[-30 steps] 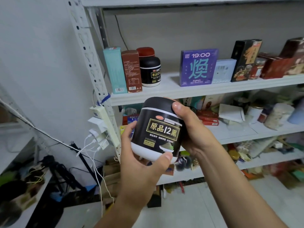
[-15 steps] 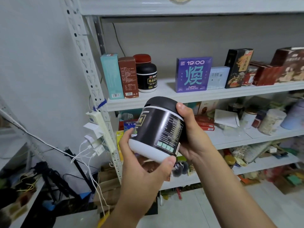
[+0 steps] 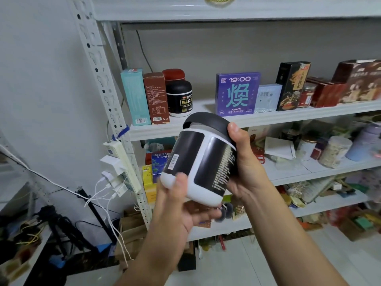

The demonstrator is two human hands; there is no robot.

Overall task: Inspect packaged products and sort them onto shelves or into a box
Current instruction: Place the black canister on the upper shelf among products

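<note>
Jar (image 3: 198,162) is hanging mid-frame in the air in front of the shelves, tilting w/ lid (image 3: 206,120) at approx 1 o'clock and white base at 7. Barcode (image 3: 172,162) is showing on its 9 o'clock side, fine print at 3.

L grip (image 3: 181,213) is cupping the base from 6 o'clock, thumb pressing the lower front. R grip (image 3: 245,168) is clasping the side from 3 o'clock, thumb lying on the lid rim. Both are grasping the jar.

Prob. step: lbl inspection. Doing it well means the L grip is carrying the weight while the R one is shifting in small steps, since the smooth plastic is likely slipping easily. Also worth checking that the lid is sitting tight.

Outward: a twin jar (image 3: 179,98) is standing on the shelf (image 3: 288,117) at 11 o'clock, beside a brown box (image 3: 155,98). A purple box (image 3: 237,93) is standing at 1 o'clock. The gap btw them at 12 is looking like the fitting spot.
</note>
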